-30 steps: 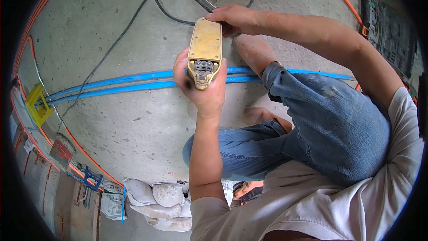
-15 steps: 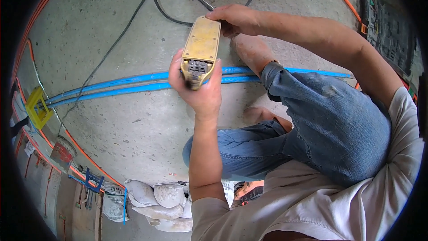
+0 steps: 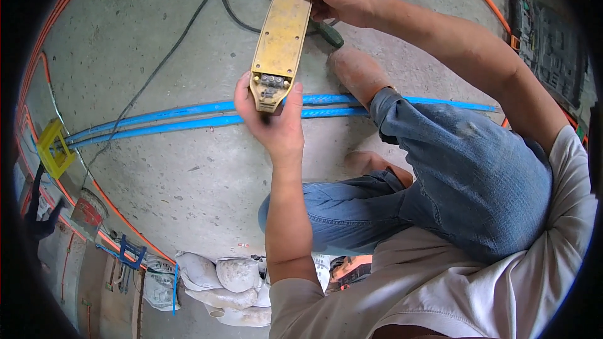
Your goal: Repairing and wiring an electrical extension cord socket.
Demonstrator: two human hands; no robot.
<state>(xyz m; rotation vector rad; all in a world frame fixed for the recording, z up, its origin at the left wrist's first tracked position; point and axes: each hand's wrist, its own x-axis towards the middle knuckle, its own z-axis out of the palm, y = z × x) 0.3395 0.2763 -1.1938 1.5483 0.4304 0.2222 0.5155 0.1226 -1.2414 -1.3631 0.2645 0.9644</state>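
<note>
A yellow power strip [image 3: 281, 37] is held off the floor in front of me, its flat screwed back plate facing up. At its near end a small opening shows a grey terminal block [image 3: 272, 80]. My left hand [image 3: 273, 122] is closed round that near end, thumb and fingers on either side. At the far end my right hand [image 3: 333, 0] grips the strip, thumb on the top edge, other fingers partly hidden beneath. A screwdriver [image 3: 330, 35] with a dark green handle sticks out below my right hand, its thin shaft tip showing past the strip's other side.
A black cable [image 3: 169, 53] loops over the concrete floor. Two blue pipes [image 3: 188, 116] lie across it, running into a yellow frame [image 3: 55, 149]. My foot [image 3: 358, 75] is close by the pipes. An open tool case [image 3: 546, 50] lies far right; bags [image 3: 239, 276] are stacked near.
Both hands have moved the power strip farther away from me and slightly left, tilting its back plate more into view. The screwdriver's green handle has come into sight. A dark shape moved at the left edge.
</note>
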